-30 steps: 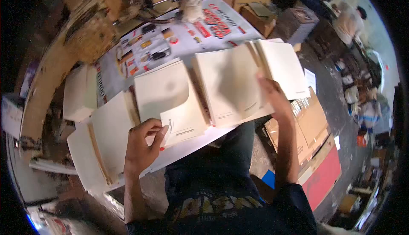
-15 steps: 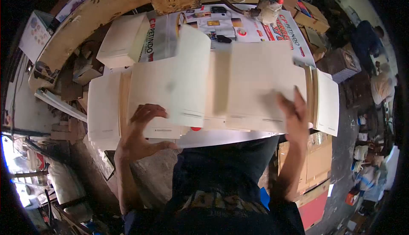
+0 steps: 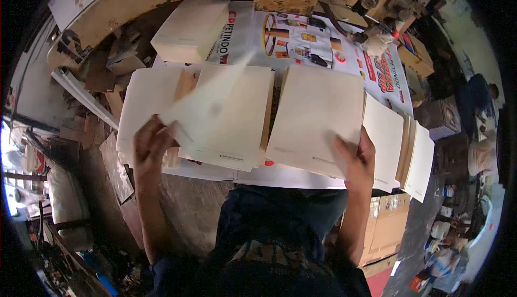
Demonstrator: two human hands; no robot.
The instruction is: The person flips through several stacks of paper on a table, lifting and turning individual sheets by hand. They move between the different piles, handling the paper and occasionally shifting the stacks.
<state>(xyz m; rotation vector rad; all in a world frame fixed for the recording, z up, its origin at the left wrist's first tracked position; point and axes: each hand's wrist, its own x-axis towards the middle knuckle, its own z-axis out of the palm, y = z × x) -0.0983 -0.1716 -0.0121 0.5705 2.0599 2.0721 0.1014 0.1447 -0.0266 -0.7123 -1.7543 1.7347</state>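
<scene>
In the head view, my left hand (image 3: 153, 142) is closed on the lower left part of a raised sheet of paper (image 3: 215, 96). The sheet is blurred and slants over a pile of cream printed sheets (image 3: 237, 135). My right hand (image 3: 356, 159) rests at the right edge of another pile of cream sheets (image 3: 319, 116). Its thumb lies on the top sheet, and the fingers are spread apart beside the edge. Small print runs along the bottom of the sheets. More paper (image 3: 148, 95) lies at the far left, and overlapping piles (image 3: 383, 135) sit at the right.
A thick paper stack (image 3: 189, 33) stands behind on a printed banner (image 3: 242, 38) covering the table. A wooden beam (image 3: 134, 8) curves along the back. Cardboard boxes (image 3: 385, 224) stand below the right side. A person in dark clothing (image 3: 476, 103) is at the far right.
The view has shifted, so the table appears turned. My left hand has gone from open to closed on the sheet, which now leans left. My right hand has come against the right pile's edge.
</scene>
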